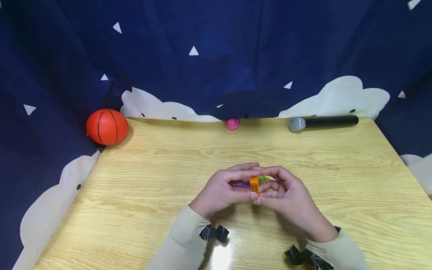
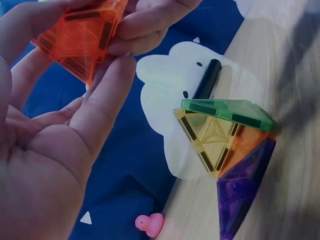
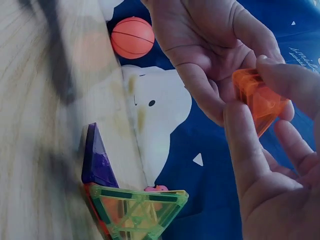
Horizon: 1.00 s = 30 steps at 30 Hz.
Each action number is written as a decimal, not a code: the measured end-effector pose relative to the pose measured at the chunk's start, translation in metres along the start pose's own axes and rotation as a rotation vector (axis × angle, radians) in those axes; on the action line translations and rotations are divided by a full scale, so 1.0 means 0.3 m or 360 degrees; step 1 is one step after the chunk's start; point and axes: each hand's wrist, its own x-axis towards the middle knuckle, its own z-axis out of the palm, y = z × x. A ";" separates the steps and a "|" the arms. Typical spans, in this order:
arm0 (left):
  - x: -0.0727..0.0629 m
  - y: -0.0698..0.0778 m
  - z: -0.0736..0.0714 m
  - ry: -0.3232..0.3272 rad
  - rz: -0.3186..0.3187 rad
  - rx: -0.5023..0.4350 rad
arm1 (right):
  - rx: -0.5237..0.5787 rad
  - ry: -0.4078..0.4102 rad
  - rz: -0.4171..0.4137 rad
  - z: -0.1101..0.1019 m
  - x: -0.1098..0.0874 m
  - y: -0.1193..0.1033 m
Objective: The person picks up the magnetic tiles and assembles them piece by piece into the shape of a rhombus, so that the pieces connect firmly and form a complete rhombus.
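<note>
My left hand [image 1: 224,189] and right hand [image 1: 291,193] meet over the middle of the table. Between them they pinch a translucent orange triangular magnetic tile piece [image 1: 254,184], which looks thick, like stacked tiles, in the right wrist view. Fingertips of both hands press its edges and corners. Below the hands stand joined magnetic tiles: a green triangle [image 2: 230,114], a yellow triangle [image 2: 207,135], an orange tile [image 2: 245,150] and a purple tile [image 3: 97,160] jutting from one side. In the head view the hands mostly hide this group.
A red toy basketball [image 1: 107,126] sits at the table's back left corner. Along the back edge are a pink rubber duck [image 1: 232,124] and a black microphone [image 1: 324,122]. A dark blue curtain [image 1: 222,56] hangs behind the wooden table [image 1: 162,157].
</note>
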 end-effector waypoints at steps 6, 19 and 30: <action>-0.002 -0.012 -0.006 -0.0017 0.0042 -0.0035 | -0.0020 -0.0020 -0.0083 0.002 0.002 0.009; 0.016 -0.049 0.067 0.0276 0.0179 -0.0152 | -0.0460 0.0220 -0.0270 0.019 0.000 -0.001; 0.036 -0.070 0.151 0.0704 0.0159 -0.0282 | -0.0966 0.0609 -0.0521 0.040 0.007 0.013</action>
